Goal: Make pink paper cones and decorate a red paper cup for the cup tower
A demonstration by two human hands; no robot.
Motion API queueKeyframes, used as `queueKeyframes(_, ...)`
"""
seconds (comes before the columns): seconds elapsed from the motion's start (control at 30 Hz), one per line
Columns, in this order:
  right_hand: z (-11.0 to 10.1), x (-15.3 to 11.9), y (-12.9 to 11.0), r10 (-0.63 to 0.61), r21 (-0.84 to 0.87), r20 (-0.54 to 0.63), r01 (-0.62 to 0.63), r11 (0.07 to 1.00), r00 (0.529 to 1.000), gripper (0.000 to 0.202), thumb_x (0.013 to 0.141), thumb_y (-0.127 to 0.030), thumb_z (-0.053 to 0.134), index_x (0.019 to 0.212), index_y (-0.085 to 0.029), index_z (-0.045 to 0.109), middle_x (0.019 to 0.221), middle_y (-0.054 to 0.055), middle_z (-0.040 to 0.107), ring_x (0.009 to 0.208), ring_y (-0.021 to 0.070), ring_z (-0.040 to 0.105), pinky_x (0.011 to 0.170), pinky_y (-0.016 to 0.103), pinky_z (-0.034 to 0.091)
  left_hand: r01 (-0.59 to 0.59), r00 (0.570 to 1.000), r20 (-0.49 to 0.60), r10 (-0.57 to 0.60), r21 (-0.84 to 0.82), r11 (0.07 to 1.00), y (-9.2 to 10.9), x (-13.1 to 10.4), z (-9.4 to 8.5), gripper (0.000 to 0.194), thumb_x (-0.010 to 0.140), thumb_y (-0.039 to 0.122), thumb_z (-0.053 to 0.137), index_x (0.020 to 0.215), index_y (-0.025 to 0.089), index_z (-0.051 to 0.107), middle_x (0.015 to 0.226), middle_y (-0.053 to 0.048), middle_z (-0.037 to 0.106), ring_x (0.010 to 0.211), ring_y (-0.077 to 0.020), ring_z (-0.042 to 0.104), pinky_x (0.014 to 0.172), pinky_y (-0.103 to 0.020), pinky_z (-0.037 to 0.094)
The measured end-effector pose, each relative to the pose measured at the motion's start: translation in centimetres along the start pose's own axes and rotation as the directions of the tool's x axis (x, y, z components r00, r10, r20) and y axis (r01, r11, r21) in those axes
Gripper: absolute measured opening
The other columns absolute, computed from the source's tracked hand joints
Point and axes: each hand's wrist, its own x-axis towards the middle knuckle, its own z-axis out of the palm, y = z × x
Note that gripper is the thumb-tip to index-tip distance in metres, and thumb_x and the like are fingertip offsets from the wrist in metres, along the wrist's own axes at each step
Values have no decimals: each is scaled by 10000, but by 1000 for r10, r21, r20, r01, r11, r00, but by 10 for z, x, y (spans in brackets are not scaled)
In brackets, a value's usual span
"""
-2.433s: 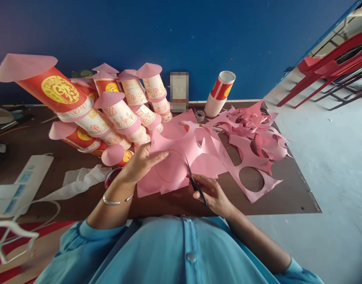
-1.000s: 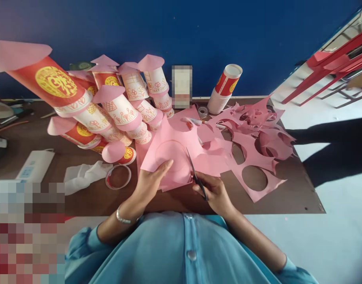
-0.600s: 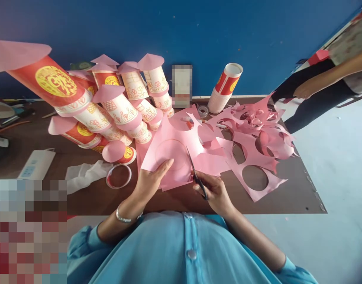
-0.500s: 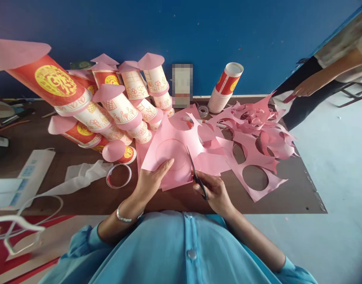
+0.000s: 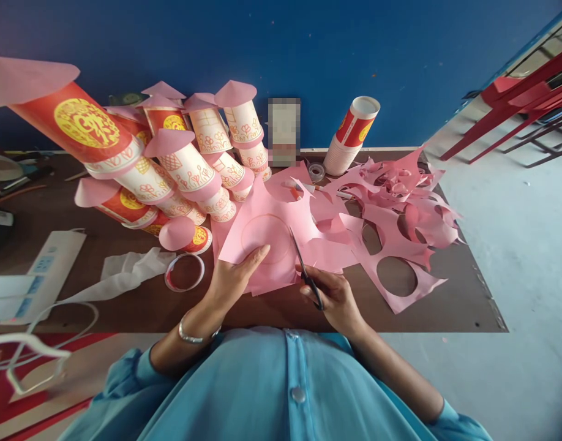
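Note:
My left hand [image 5: 235, 272] pinches the near-left edge of a sheet of pink paper [image 5: 267, 229], thumb on top and fingers underneath. A circle is drawn on the sheet, and its upper edge has a curved bite cut away. In my right hand [image 5: 333, 294] is a pair of black-handled scissors [image 5: 308, 278], the blades lying at the right side of the drawn circle. More pink paper lies beneath and to the right. Just left of my left hand sits a roll of tape [image 5: 184, 273] on the brown table [image 5: 138, 312].
Paper-cup towers [image 5: 189, 165] with pink cone tops crowd the left back. A stack of paper cups [image 5: 349, 135] stands before the blue wall. Pink offcuts [image 5: 400, 226] cover the right side. A power strip [image 5: 46, 275] lies at left; red stools [image 5: 520, 98] stand beyond.
The person at the right has gone out of view, and red stools show there instead. My hands, the paper and the scissors have barely moved.

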Motion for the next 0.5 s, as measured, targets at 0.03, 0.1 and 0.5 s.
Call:
queueKeyframes(0.03,0,0,0,1,0,2,-1,1000,1000,440,855,-537,762,1093,-170,811,611,-28,505,536,88,404,460,201,352,-6,1000,2,6,-2,1000,1,0,0,320,738,396,887,943,159,822,1001,-96,831,1003,-291,784,951,-412,654)
queueKeyframes(0.1,0,-1,-1,7,-6,7,-7,1000,1000,455,858,-541,758,1116,-170,807,601,-29,504,535,92,414,461,204,360,-22,1000,14,22,3,1000,2,0,0,299,758,395,873,935,159,818,980,-90,831,980,-283,785,943,-410,656)
queueKeyframes(0.5,-2,-1,-4,14,-4,15,-14,1000,1000,428,871,-512,743,1113,-165,811,594,-28,516,525,87,406,459,204,381,-88,996,38,86,34,996,0,6,-2,356,767,414,865,987,143,795,992,-110,821,997,-298,776,932,-427,659)
